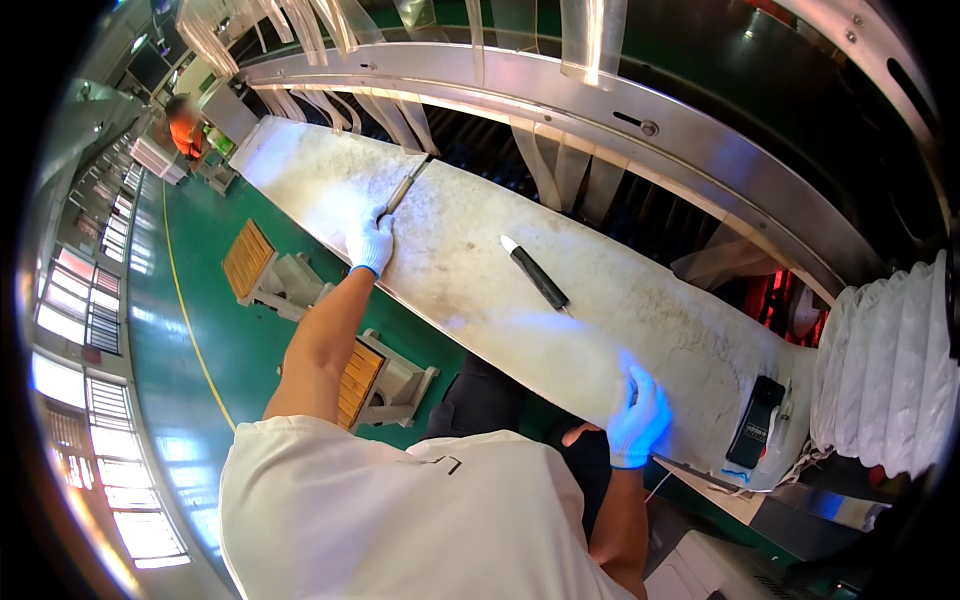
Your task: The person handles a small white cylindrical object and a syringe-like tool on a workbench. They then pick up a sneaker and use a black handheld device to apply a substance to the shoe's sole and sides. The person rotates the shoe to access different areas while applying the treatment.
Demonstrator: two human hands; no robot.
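My left hand (371, 244), in a white glove with a blue cuff, is at the near edge of a long pale worktop (470, 280). Its fingers are closed around the near end of a slim grey metal-looking bar (402, 188), which points toward the far edge; its exact kind I cannot make out. Over the worktop's near edge on the right, my gloved right hand (638, 418) is lit blue, fingers apart and holding nothing. Between the hands lies a black pen-shaped tool (538, 277) with a white tip.
A metal machine frame (560, 85) with hanging clear strips (592, 40) runs along the far side. At the right are a black phone-like device (755, 422) and a white ribbed hose (880, 370). Wooden-topped stools (248, 262) stand at left; a person in orange (184, 132) is far off.
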